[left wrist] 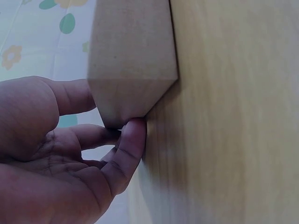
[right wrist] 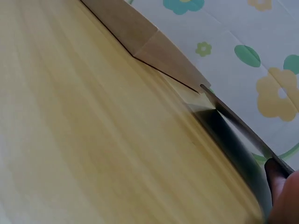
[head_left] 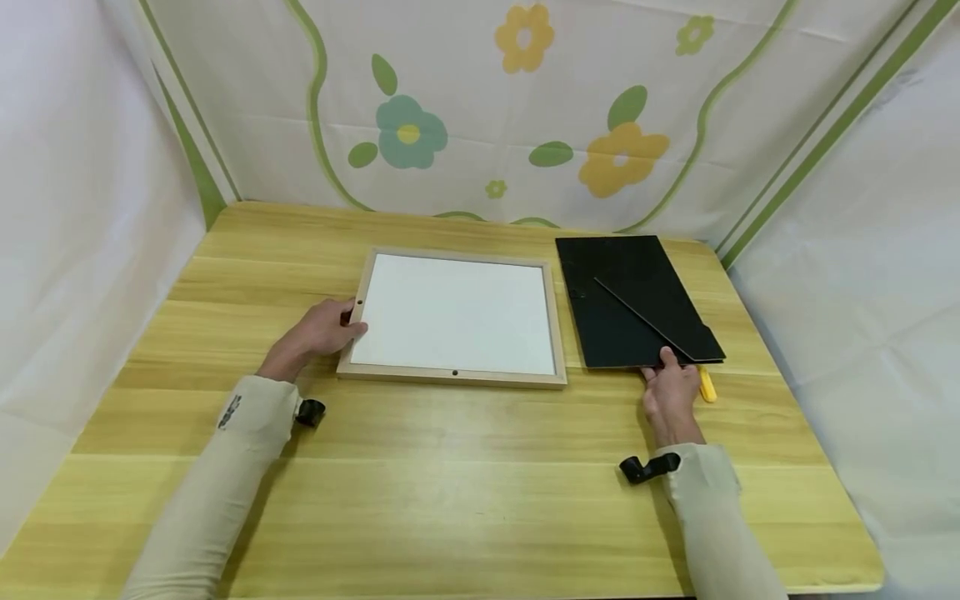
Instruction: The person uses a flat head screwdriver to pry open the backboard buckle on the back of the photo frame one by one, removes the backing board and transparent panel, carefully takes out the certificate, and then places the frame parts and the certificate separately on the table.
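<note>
A light wooden picture frame lies on the table, a white sheet filling its inside. My left hand is at its left side, thumb on the top edge; in the left wrist view the hand's fingers curl around the frame's corner. To the right, my right hand pinches the near edge of a black backing board, thumb on top and fingers under it. A narrow black stand flap lies slantwise across the board. The right wrist view shows the board's edge tilted up from the table.
A yellow handle-like piece pokes out from under the board beside my right hand. Small dark spots mark the frame's edge. The wooden table is bounded by a flowered cloth behind and white cloth walls at both sides.
</note>
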`<action>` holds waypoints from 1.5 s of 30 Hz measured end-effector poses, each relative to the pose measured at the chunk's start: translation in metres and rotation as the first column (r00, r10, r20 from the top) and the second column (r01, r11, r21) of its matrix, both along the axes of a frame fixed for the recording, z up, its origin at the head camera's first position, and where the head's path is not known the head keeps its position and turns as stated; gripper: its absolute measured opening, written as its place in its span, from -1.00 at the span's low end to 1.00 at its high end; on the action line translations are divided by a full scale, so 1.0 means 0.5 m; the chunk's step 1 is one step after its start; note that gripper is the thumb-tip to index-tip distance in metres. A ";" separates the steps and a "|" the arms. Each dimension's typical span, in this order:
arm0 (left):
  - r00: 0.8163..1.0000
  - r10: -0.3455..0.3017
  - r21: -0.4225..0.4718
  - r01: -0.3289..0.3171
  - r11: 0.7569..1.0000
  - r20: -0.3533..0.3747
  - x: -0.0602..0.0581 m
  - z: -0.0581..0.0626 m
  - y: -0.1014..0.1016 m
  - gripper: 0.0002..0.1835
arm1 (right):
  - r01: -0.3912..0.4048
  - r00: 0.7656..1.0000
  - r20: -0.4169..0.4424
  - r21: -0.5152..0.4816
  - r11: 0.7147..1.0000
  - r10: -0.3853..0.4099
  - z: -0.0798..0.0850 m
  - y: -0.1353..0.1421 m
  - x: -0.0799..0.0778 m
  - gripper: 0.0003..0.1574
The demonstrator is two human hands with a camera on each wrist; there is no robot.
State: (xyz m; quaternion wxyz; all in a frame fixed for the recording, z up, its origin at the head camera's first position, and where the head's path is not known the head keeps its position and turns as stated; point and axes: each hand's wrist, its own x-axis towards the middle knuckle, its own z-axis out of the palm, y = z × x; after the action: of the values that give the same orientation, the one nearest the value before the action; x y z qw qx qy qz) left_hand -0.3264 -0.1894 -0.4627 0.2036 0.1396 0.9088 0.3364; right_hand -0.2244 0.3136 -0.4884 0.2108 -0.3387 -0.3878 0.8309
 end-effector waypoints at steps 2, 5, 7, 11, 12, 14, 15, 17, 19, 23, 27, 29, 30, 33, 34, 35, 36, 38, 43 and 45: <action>1.000 0.003 0.000 -0.003 1.000 -0.004 0.000 -0.001 -0.001 -0.46 | -0.010 1.000 0.008 0.001 1.000 0.010 0.002 -0.003 0.000 -0.44; 1.000 0.005 0.003 -0.005 1.000 -0.005 0.001 0.001 -0.002 -0.48 | -0.020 0.999 0.031 -0.003 1.000 0.020 0.006 -0.009 0.001 -0.40; 1.000 0.001 0.007 -0.001 1.000 -0.018 0.001 0.000 -0.002 -0.53 | -0.030 0.999 0.041 -0.001 1.000 0.030 0.008 -0.013 0.002 -0.36; 0.999 -0.006 0.019 0.007 1.000 -0.033 0.000 -0.001 -0.001 -0.63 | -0.044 0.997 0.065 -0.014 0.999 0.045 0.013 -0.019 0.010 -0.33; 0.999 -0.006 0.019 0.007 1.000 -0.038 0.000 -0.001 0.000 -0.66 | -0.048 0.996 0.075 -0.014 0.999 0.049 0.015 -0.020 0.011 -0.34; 0.999 -0.008 0.021 0.009 1.000 -0.041 0.000 -0.001 0.000 -0.67 | -0.051 0.992 0.112 -0.014 0.999 0.053 0.019 -0.020 0.016 -0.36; 0.999 -0.008 0.021 0.009 1.000 -0.040 0.000 0.000 0.000 -0.68 | -0.058 0.989 0.132 -0.008 0.998 0.059 0.021 -0.019 0.017 -0.39; 0.999 -0.007 0.021 0.008 1.000 -0.037 0.001 0.002 0.000 -0.67 | -0.072 0.980 0.187 0.023 0.997 0.067 0.025 -0.016 0.020 -0.48; 0.999 -0.007 0.018 0.007 1.000 -0.037 0.001 0.003 0.000 -0.65 | -0.101 0.966 0.247 0.069 0.992 0.081 0.028 -0.013 0.022 -0.60; 0.999 -0.011 0.011 0.011 1.000 -0.040 0.003 0.005 0.000 -0.61 | -0.152 0.936 0.334 0.108 0.982 0.108 0.033 -0.006 0.028 -0.74; 0.999 -0.019 0.006 0.019 1.000 -0.041 0.003 0.004 0.001 -0.58 | -0.210 0.921 0.345 0.053 0.976 0.180 0.037 0.001 0.040 -0.80; 0.999 -0.022 0.004 0.022 1.000 -0.043 0.002 0.003 0.001 -0.55 | -0.260 0.914 0.327 0.021 0.965 0.239 0.039 0.005 0.047 -0.79; 0.999 -0.023 0.002 0.023 1.000 -0.043 0.002 0.003 0.001 -0.53 | -0.290 0.909 0.316 0.012 0.957 0.272 0.039 0.007 0.051 -0.78; 0.999 -0.021 0.000 0.021 1.000 -0.037 0.002 0.004 0.000 -0.54 | -0.394 0.880 0.293 0.011 0.919 0.374 0.036 0.012 0.060 -0.75; 0.999 -0.020 -0.001 0.020 1.000 -0.037 0.002 0.004 0.000 -0.55 | -0.431 0.865 0.294 0.023 0.902 0.406 0.035 0.014 0.063 -0.75; 0.999 -0.018 -0.002 0.018 1.000 -0.036 0.001 0.004 0.000 -0.56 | -0.466 0.850 0.295 0.033 0.884 0.437 0.033 0.016 0.065 -0.76; 0.999 -0.018 -0.003 0.018 1.000 -0.035 0.001 0.004 0.000 -0.57 | -0.500 0.833 0.296 0.046 0.865 0.466 0.031 0.019 0.067 -0.78; 0.999 -0.017 0.001 0.017 1.000 -0.033 0.001 0.004 -0.001 -0.58 | -0.561 0.798 0.307 0.065 0.825 0.519 0.030 0.025 0.071 -0.85; 0.999 -0.017 0.008 0.017 1.000 -0.031 0.000 0.003 0.001 -0.58 | -0.661 0.718 0.349 0.069 0.747 0.603 0.031 0.043 0.079 -0.70; 0.999 -0.015 0.009 0.015 1.000 -0.030 -0.001 0.003 0.001 -0.59 | -0.681 0.695 0.360 0.052 0.730 0.623 0.033 0.047 0.081 -0.60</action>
State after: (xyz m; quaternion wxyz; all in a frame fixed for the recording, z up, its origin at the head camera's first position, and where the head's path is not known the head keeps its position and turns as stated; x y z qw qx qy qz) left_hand -0.3268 -0.1889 -0.4613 0.1917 0.1524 0.9092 0.3367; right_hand -0.1840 0.3372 -0.4718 -0.1342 -0.2868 -0.5853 0.7464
